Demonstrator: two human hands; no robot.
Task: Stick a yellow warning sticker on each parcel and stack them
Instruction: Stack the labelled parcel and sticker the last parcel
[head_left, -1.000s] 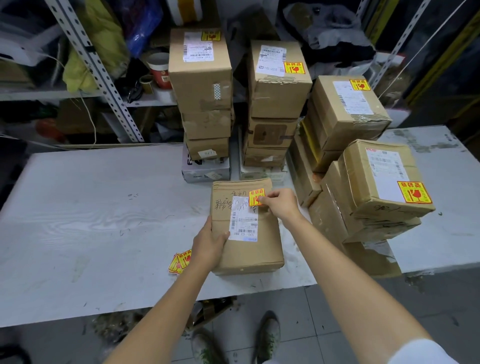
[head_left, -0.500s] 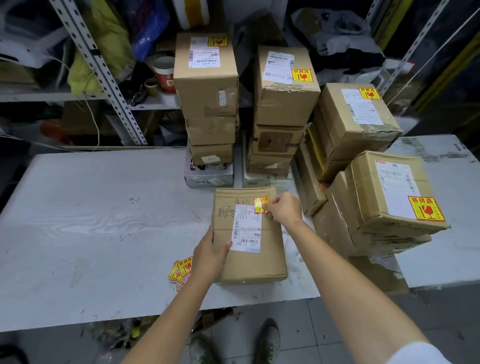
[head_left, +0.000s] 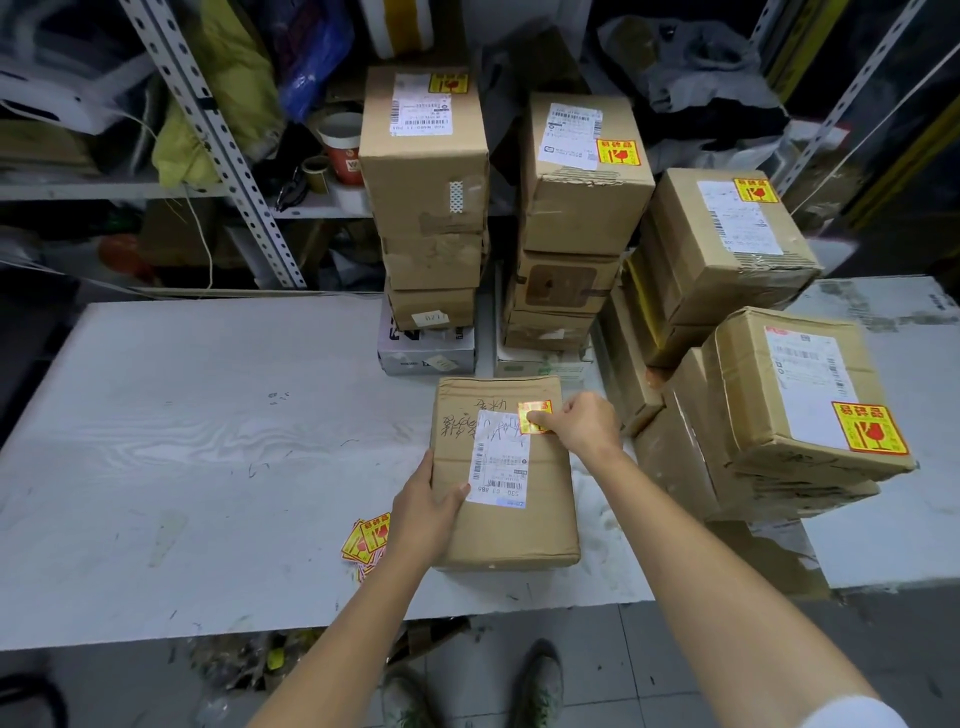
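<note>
A flat brown parcel (head_left: 524, 525) with a white shipping label lies on the white table (head_left: 197, 441) in front of me. My left hand (head_left: 428, 512) grips its left edge, thumb on the label's corner. My right hand (head_left: 584, 423) presses its thumb onto a yellow warning sticker (head_left: 535, 415) at the label's upper right corner. A small pile of loose yellow stickers (head_left: 366, 540) lies on the table just left of my left hand. Stacks of stickered parcels (head_left: 582, 171) stand behind and to the right.
Two tall stacks of boxes (head_left: 426, 208) stand right behind the parcel, and leaning stacks (head_left: 800, 395) crowd the table's right side. A metal shelf (head_left: 218, 140) with bags and cups runs along the back. My feet are on the tiled floor below the table's front edge.
Both hands have stayed on the parcel. My right thumb has kept rubbing over the yellow sticker. The view has tilted slightly, so everything sits a little lower in frame.
</note>
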